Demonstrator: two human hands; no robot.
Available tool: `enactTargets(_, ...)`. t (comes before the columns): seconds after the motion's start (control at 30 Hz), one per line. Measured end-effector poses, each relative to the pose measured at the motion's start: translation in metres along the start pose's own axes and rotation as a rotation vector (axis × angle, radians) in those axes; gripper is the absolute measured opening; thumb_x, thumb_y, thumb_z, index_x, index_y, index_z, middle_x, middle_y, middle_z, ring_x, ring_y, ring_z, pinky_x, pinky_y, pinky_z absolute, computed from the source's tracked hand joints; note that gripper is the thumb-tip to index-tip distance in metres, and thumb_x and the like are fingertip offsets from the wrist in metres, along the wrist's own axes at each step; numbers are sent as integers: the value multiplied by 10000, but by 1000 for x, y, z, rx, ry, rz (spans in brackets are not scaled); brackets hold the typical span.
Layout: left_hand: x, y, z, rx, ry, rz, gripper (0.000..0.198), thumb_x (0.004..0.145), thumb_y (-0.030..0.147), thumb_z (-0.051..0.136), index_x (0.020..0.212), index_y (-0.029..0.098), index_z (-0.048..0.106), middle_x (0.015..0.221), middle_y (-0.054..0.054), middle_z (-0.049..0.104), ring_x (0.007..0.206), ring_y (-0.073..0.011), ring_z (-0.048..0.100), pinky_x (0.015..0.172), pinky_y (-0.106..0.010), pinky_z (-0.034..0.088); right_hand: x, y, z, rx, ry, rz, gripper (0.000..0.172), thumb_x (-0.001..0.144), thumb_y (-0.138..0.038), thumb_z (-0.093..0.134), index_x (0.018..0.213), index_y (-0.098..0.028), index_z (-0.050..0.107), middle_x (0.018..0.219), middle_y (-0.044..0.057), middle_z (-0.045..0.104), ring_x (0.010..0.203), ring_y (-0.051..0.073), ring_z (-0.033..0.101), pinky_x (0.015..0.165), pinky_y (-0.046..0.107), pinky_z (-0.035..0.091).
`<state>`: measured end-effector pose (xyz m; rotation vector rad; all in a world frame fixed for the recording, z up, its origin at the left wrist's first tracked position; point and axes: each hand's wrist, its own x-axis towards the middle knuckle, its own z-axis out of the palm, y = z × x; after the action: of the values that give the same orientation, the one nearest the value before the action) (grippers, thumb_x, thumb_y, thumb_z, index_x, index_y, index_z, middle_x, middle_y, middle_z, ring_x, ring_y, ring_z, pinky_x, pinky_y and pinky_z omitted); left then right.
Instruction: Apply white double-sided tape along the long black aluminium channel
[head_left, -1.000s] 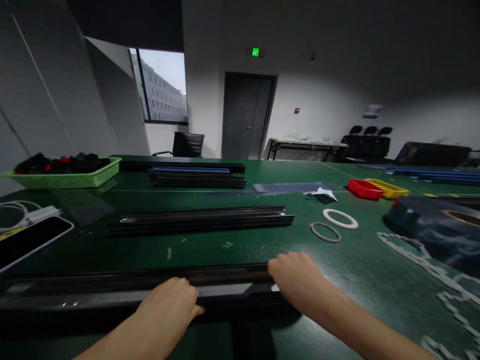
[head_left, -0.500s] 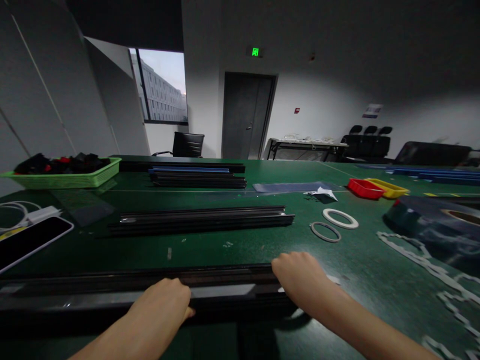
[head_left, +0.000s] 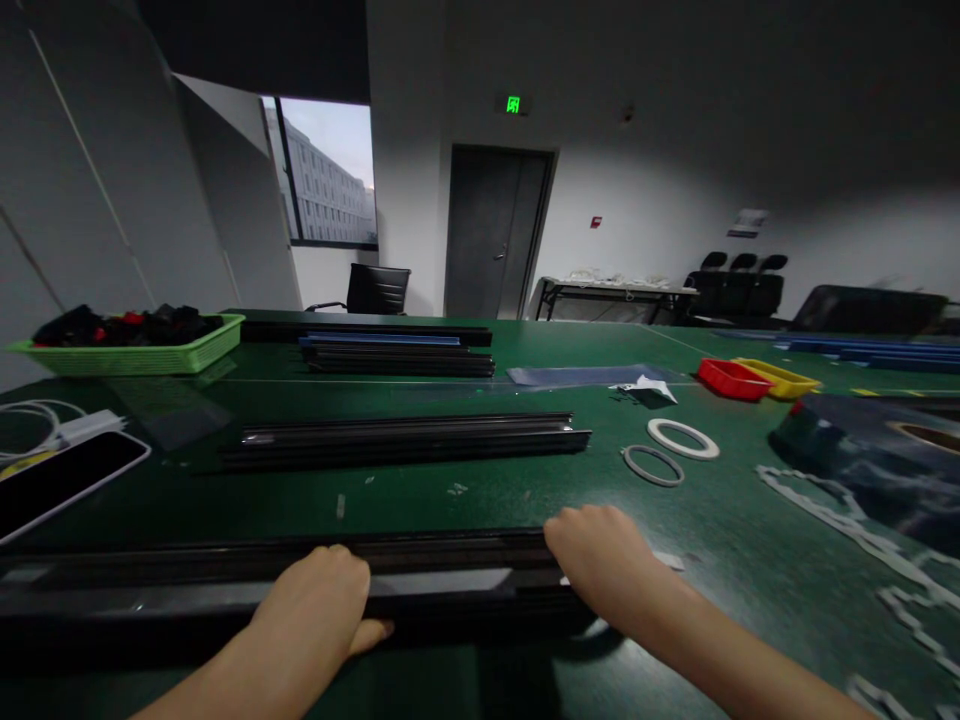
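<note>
A long black rail point(head_left: 450, 554) lies across the near part of the green table, with a pale strip point(head_left: 442, 584) along it. My left hand point(head_left: 322, 600) is closed over the rail near its middle, the thumb against the near side. At the rail's right end, my right hand point(head_left: 600, 550) is wrapped round it, its fingertips hidden behind the rail. A bit of white material shows beside the right hand. Farther back, a shorter black profile point(head_left: 405, 440) lies parallel to the rail.
Two tape rings point(head_left: 682, 439) lie right of centre, near a big dark roll point(head_left: 862, 450) and white jagged strips point(head_left: 810, 505). Red point(head_left: 731, 380) and yellow trays stand behind. On the left are a phone point(head_left: 71, 480) and a green basket point(head_left: 150, 358).
My left hand has shifted slightly left along the rail, and its thumb shows more. The right hand keeps its place at the rail's end.
</note>
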<state>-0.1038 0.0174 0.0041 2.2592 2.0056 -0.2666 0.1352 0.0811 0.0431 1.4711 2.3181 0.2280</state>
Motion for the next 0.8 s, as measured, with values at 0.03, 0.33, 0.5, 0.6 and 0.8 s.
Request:
enactTargets(0.03, 0, 0, 0, -2, 0, -2, 310, 765, 364, 546, 803, 97, 698, 841, -169, 690, 799, -307, 654, 750, -403, 497, 0, 0, -1, 0, -2, 0, 254, 787, -48, 457, 813, -130, 696, 819, 162, 697, 820, 266, 662, 673, 355, 491)
enactTargets(0.33, -1, 5, -9, 74, -73, 58, 321, 755, 338, 574, 854, 58, 695, 880, -198, 681, 844, -328, 640, 760, -419, 496, -1, -1, -2, 13, -3, 8, 254, 794, -52, 453, 823, -126, 694, 834, 173, 695, 833, 260, 661, 693, 356, 492)
enactTargets(0.5, 0, 8, -3, 89, -46, 90, 349, 755, 351, 566, 899, 54, 681, 914, -204, 667, 874, -317, 628, 772, -410, 496, 0, -1, 0, 11, -4, 2, 246, 789, -54, 458, 814, -118, 694, 813, 171, 696, 820, 252, 663, 685, 337, 492)
enactTargets(0.6, 2, 9, 1, 56, -7, 107, 350, 752, 355, 554, 904, 65, 676, 922, -199, 657, 886, -319, 622, 783, -420, 493, 1, 0, 2, 7, 4, -5, 263, 791, -50, 442, 818, -123, 694, 815, 169, 696, 814, 257, 664, 675, 348, 494)
enactTargets(0.8, 5, 13, 8, 5, 29, 145, 373, 729, 327, 566, 988, 72, 651, 1021, -208, 622, 947, -323, 594, 807, -425, 490, 2, 0, 4, 7, 2, -5, 267, 783, -42, 445, 830, -124, 695, 828, 173, 695, 816, 254, 664, 682, 352, 493)
